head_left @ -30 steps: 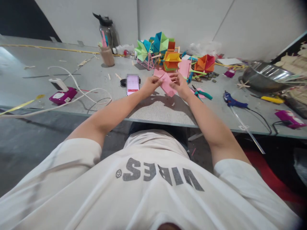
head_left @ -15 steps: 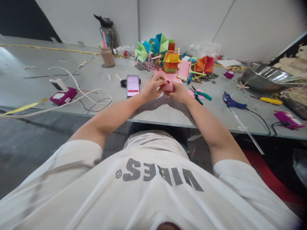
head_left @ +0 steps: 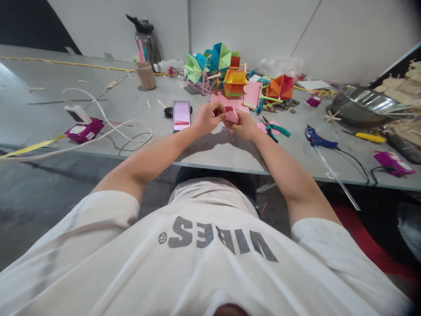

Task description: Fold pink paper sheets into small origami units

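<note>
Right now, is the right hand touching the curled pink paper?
Touching: the head view shows the right hand gripping the curled pink paper at its right side.

Pink paper (head_left: 233, 116), teal-and-black pliers (head_left: 280, 130), a blue glue gun (head_left: 321, 139), a purple socket (head_left: 94, 127), a grey table (head_left: 121, 98), a white shirt (head_left: 210, 276) with dark grey lettering (head_left: 180, 240).

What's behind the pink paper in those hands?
Behind the pink paper, a pink sheet lies on the table, then a yellow paper shape. The left hand and right hand cover part of the sheet; anything there is hidden.
</note>
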The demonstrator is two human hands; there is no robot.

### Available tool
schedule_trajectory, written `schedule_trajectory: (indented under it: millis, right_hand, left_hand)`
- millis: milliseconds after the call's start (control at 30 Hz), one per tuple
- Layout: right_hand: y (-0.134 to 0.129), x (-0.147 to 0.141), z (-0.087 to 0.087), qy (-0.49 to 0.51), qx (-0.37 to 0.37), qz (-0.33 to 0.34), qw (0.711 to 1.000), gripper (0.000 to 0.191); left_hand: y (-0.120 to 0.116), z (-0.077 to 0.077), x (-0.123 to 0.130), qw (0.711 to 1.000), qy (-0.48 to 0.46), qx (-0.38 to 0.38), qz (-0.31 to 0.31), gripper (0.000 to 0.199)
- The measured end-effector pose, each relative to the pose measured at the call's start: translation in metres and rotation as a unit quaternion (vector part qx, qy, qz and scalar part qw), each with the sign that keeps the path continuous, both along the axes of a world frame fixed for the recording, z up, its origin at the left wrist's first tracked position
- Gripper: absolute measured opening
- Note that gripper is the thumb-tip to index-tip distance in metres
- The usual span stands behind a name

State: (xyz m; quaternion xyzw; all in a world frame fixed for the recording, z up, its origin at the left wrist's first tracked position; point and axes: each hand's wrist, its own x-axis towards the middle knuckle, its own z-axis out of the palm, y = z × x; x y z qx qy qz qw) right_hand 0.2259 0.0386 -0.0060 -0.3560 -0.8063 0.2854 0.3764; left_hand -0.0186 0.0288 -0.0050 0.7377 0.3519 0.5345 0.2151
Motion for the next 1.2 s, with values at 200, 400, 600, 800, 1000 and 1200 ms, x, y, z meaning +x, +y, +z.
schedule_trajectory:
  millis: [200,400,600,800,1000,1200]
  right_hand:
    - [0.010,0.002,-0.007,-0.005,0.037,0.006,0.999,0.058]
    - [0.013,0.002,-0.011,0.008,0.038,0.006,0.999,0.063]
    - [0.009,-0.003,-0.012,0.026,0.026,0.010,0.999,0.071]
    - [0.003,-0.009,-0.008,0.038,0.011,0.019,0.999,0.069]
    - [0.015,-0.005,-0.011,0.062,0.040,0.053,0.996,0.091]
    - [0.026,-0.002,-0.013,0.083,0.109,0.035,0.990,0.098]
  left_hand:
    - [0.012,-0.009,0.004,0.998,-0.024,0.024,-0.048,0.042]
    - [0.017,-0.017,0.004,0.996,-0.006,0.063,-0.067,0.030]
    - [0.018,-0.020,0.004,0.995,0.012,0.089,-0.047,0.020]
    - [0.015,-0.024,0.005,0.992,0.052,0.113,-0.028,0.014]
    - [0.018,-0.022,0.001,0.991,0.047,0.125,-0.002,0.008]
    - [0.016,-0.019,0.000,0.991,0.043,0.128,0.013,0.006]
